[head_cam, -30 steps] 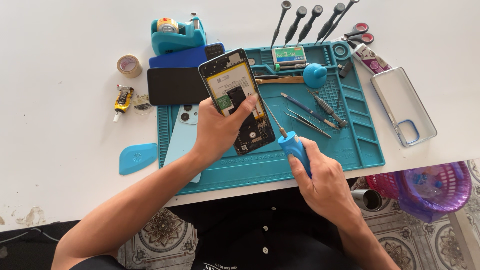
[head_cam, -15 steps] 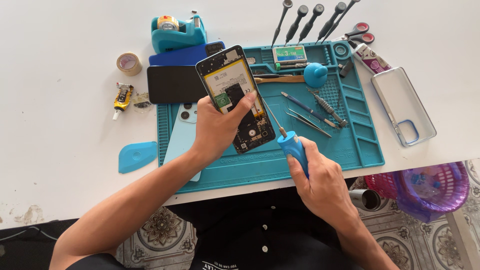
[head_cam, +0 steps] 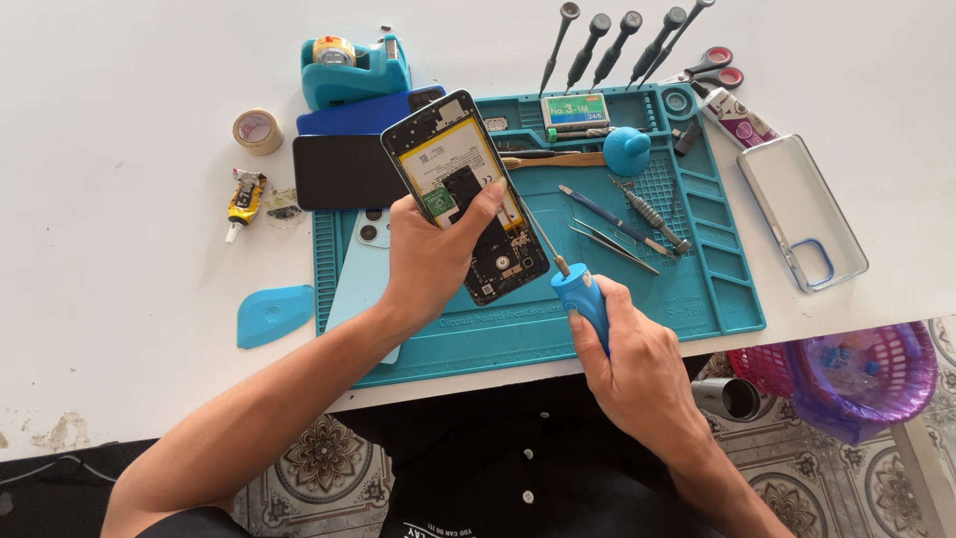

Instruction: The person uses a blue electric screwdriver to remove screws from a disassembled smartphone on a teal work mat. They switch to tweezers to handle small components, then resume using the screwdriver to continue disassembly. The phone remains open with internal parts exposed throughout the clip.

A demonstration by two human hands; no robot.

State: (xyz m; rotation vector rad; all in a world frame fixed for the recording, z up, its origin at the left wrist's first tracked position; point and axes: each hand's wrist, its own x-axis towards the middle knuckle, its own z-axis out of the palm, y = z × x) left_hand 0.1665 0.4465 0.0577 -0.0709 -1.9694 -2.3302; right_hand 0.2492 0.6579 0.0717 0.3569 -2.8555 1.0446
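So my left hand (head_cam: 430, 261) is gripping the opened phone (head_cam: 464, 195) just left of center frame, tilted up off the teal repair mat (head_cam: 717, 299), thumb across its exposed insides. My right hand (head_cam: 629, 361), lower center, is wrapped tight around a blue-handled screwdriver (head_cam: 576, 289), tip touching the phone's right edge. Tweezers (head_cam: 612, 244) lie on the mat to the right.

opened phone (head_cam: 466, 196) tilted – blue screwdriver (head_cam: 576, 289) at edge
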